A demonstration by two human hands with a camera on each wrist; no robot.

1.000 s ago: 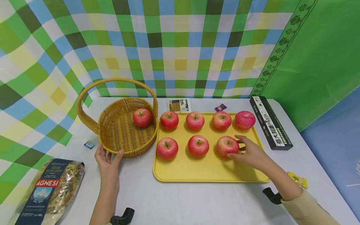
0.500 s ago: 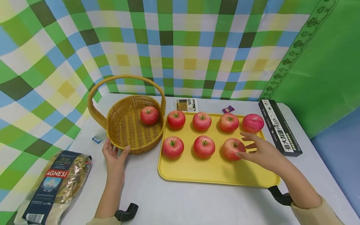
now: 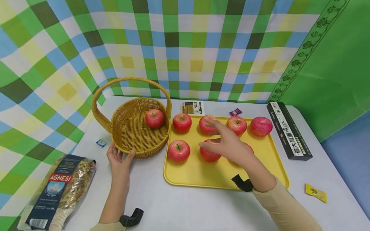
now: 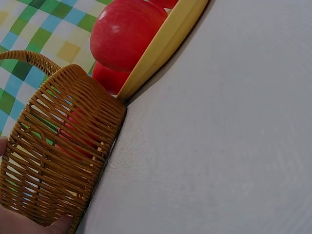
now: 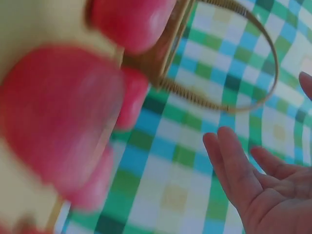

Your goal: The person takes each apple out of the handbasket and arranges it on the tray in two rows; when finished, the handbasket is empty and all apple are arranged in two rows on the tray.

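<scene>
My left hand [image 3: 119, 165] rests against the near side of a wicker basket [image 3: 150, 154], thumb and fingers spread on its outer wall. One red apple [image 3: 154, 118] lies inside the basket, at the right. My right hand [image 3: 231, 146] hovers over a yellow tray [image 3: 196, 178], fingers apart and holding nothing. Below it, the front middle apple [image 3: 208, 156] and the front right apple [image 3: 248, 149] are partly hidden by the hand. The front left apple [image 3: 179, 151] is in full view. In the right wrist view the right hand [image 5: 273, 195] shows its spread fingers, away from the apples.
A back row of apples on the tray ends in a darker apple [image 3: 261, 126]. A black pasta box [image 3: 289, 131] lies right of the tray, a pasta bag [image 3: 57, 189] at the left. Small packets, including a yellow one [image 3: 316, 193], lie around. A checked cloth [image 3: 185, 48] hangs behind.
My right hand has left the front right apple and moved left, rising over the front middle one, with nothing in it. The left hand stays at the basket. The head view has shifted slightly.
</scene>
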